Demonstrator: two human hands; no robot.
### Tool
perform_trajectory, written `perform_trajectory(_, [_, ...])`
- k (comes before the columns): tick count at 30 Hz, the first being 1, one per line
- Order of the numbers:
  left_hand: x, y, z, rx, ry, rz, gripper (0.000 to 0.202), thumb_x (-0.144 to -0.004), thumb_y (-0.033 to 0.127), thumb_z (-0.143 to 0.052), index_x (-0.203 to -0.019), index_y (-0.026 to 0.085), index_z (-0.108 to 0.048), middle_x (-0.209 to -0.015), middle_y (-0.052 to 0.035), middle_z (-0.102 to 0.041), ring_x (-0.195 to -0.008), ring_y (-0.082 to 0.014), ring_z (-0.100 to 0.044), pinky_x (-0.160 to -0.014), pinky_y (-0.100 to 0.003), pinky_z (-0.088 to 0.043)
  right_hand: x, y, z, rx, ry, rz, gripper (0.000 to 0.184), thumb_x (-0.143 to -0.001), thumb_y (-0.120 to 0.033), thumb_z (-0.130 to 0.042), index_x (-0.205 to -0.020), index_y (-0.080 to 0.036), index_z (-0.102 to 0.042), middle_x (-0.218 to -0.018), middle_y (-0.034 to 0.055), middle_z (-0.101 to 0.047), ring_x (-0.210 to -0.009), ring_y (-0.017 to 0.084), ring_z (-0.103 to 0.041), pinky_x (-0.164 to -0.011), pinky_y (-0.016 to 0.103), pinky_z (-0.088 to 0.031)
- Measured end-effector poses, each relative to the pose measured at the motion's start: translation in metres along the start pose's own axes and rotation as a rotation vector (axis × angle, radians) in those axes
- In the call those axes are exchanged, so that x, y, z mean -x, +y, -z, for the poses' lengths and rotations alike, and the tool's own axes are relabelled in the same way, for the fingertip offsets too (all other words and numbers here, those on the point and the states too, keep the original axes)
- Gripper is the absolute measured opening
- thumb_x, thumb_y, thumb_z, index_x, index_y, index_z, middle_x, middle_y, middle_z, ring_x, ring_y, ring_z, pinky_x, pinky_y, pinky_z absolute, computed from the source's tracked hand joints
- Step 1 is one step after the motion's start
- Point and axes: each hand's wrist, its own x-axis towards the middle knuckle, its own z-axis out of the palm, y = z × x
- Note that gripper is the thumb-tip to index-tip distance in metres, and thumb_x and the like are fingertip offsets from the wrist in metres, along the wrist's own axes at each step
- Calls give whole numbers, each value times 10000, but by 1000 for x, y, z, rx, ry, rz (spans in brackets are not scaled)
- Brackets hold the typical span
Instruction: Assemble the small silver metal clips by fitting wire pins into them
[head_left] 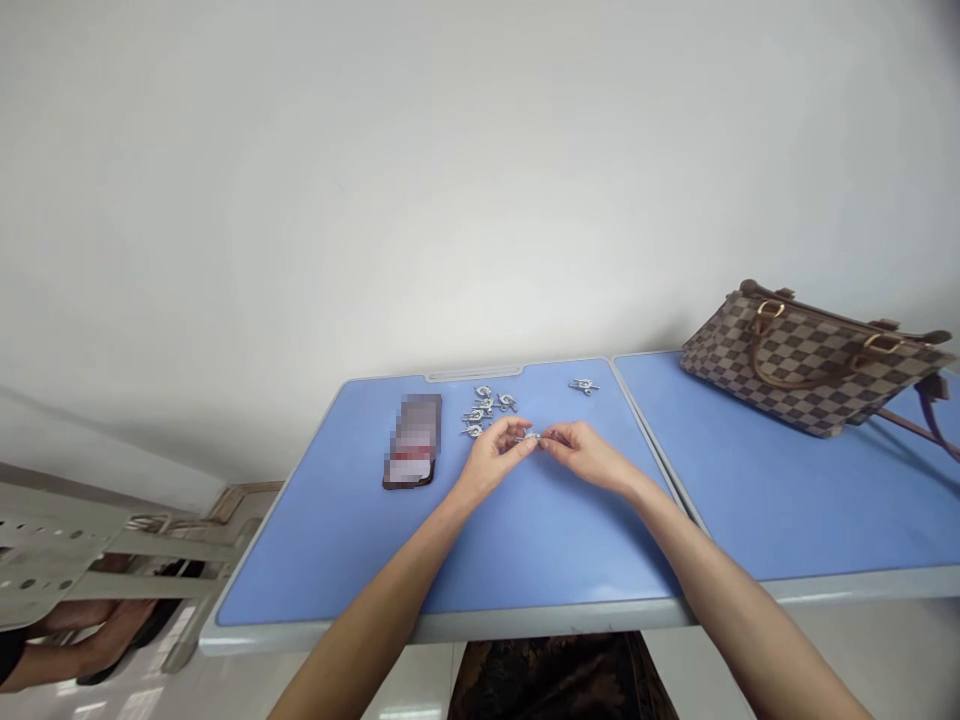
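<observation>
Between my two hands is a small silver metal fitting [531,436], low over the table; its exact kind is too small to make out. The fingers and thumb of my left hand [493,455] pinch its left side. From the right, my right hand [589,455] grips its other end with thumb and fingertips closed together. Just beyond my left hand lies a loose group of similar silver metal fittings [484,405], each with a rounded body and thin pins. One more metal fitting [583,386] rests apart, farther back on the right.
A phone [414,440] lies on the blue table [337,550] to the left. On the adjoining table [787,510] stands a checked brown handbag [810,360] with its strap trailing right. A wall rises behind. At lower left are a chair [60,540] and another person's arm [82,650].
</observation>
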Motion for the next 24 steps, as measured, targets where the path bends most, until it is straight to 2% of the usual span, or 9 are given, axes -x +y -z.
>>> perform_trajectory(4, [0, -5, 0, -16, 14, -30, 336, -806, 354, -663, -1082, 172, -609, -881, -32, -612, -787, -141, -593, -740, -265, -472, 2, -4, -3, 149, 48, 61, 266, -906, -301, -429, -844, -165, -649, -599, -33, -517, -551, 111, -424, -550, 237, -314])
perform_trajectory(9, [-1, -7, 0, -119, 62, -132, 218, -798, 294, -671, -977, 171, -649, -922, -50, -631, -846, -164, -599, -789, -295, -484, 3, -4, -5, 381, 146, 140, 252, -920, -204, -433, -998, -181, -671, -817, 52, -708, -718, 169, -622, -647, 256, -388])
perform_trajectory(15, [4, 9, 0, -362, 123, -373, 89, -832, 224, -636, -916, 197, -641, -910, -35, -621, -851, -161, -590, -786, -305, -492, 4, 3, -3, 565, 214, 250, 269, -905, -132, -446, -1071, -200, -646, -944, 68, -728, -807, 189, -671, -657, 253, -413])
perform_trajectory(24, [5, 13, 1, -459, 134, -453, 164, -830, 169, -626, -990, 203, -644, -944, -46, -628, -885, -164, -596, -802, -320, -509, 5, 0, -4, 592, 243, 320, 325, -852, -49, -461, -1086, -195, -634, -959, 50, -733, -848, 185, -689, -690, 247, -451])
